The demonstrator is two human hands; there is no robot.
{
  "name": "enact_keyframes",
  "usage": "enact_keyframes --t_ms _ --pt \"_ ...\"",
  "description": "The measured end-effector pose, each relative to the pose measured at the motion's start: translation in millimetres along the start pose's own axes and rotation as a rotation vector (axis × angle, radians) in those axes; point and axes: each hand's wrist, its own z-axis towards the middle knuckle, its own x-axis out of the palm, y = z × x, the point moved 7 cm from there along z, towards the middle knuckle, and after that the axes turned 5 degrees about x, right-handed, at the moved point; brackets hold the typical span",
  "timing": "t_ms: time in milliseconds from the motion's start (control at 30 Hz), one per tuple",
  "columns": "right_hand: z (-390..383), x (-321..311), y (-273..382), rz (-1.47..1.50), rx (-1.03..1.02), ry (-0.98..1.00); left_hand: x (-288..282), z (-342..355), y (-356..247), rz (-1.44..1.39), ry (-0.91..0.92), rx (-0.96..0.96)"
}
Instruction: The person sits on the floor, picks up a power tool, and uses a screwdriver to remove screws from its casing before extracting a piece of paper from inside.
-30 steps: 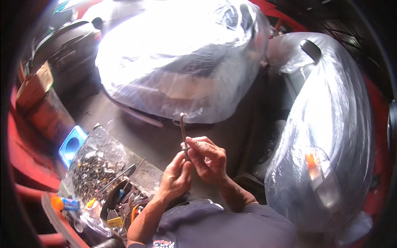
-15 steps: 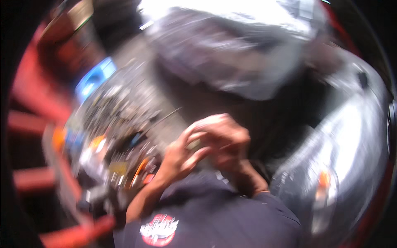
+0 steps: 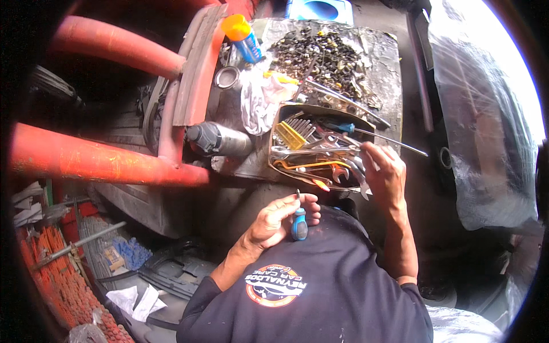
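Here the left hand (image 3: 273, 220) grips a screwdriver (image 3: 299, 220); the right hand (image 3: 384, 174) reaches among wrenches (image 3: 320, 153), its fingertips hidden.

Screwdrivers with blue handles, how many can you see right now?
2. One blue-handled screwdriver is held in the left hand; another lies across the tool tray, near the right hand. More may be buried.

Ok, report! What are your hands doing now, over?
Left hand gripping blue-handled screwdriver. Right hand reaching into tool tray, on wrenches. Nothing blocking.
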Motion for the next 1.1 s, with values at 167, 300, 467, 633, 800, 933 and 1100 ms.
enact_keyframes --t_ms 167,300,467,633,800,933,1100 --pt "28.9 45.4 -10.2 -0.129 -0.144 0.061 -47.7 4.7 -34.6 0.177 -0.145 0.266" --pt "38.2 69.4 -4.1 -0.189 -0.175 0.06 -74.0 3.4 -68.3 0.638 -0.44 0.466" --pt "13.9 49.0 45.9 0.147 -0.178 0.314 -93.6 8.7 -85.7 0.758 -0.56 0.531" --pt "-24.9 79.0 43.0 -0.037 -0.434 0.632 -85.6 23.3 -99.5 0.806 -0.567 0.574" --pt "3.9 74.0 24.5 0.072 -0.354 0.46 -78.4 35.0 -112.7 0.895 -0.512 0.535" --pt "40.1 80.7 -0.5 0.124 -0.244 0.339 -72.1 44.4 -118.6 0.929 -0.538 0.636" --pt "59.3 78.7 -0.2 -0.023 -0.211 0.476 -64.3 45.6 -123.0 1.145 -0.594 0.559"
